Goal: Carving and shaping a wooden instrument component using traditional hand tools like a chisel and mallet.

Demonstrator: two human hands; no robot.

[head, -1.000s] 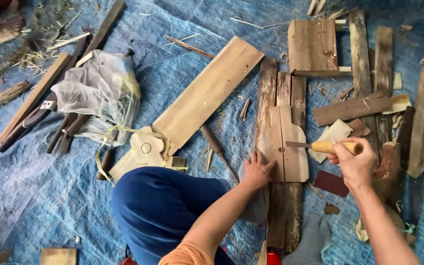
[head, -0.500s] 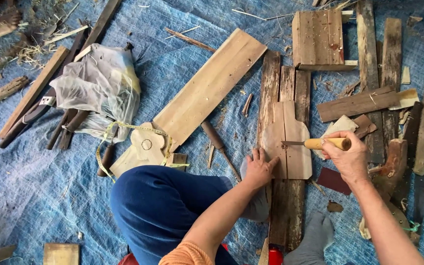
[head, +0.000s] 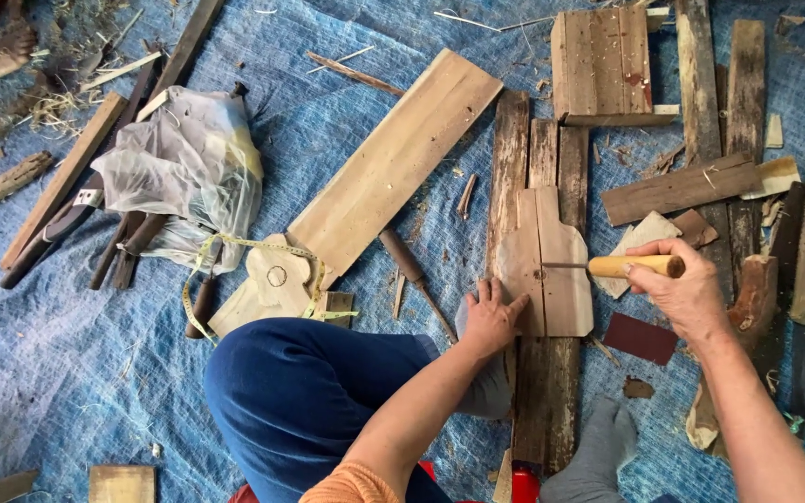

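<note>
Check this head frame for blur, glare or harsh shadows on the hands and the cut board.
Head view: even, soft daylight, no glare; left hand, right hand and shaped board are sharp; only faint shadows under the planks; the blue tarp is evenly lit, edges slightly stretched.

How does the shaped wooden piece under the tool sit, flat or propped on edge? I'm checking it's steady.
Flat. The shaped wooden piece lies face up on dark planks; the left hand presses its lower corner, and the right hand holds a wooden-handled tool against it.
</note>
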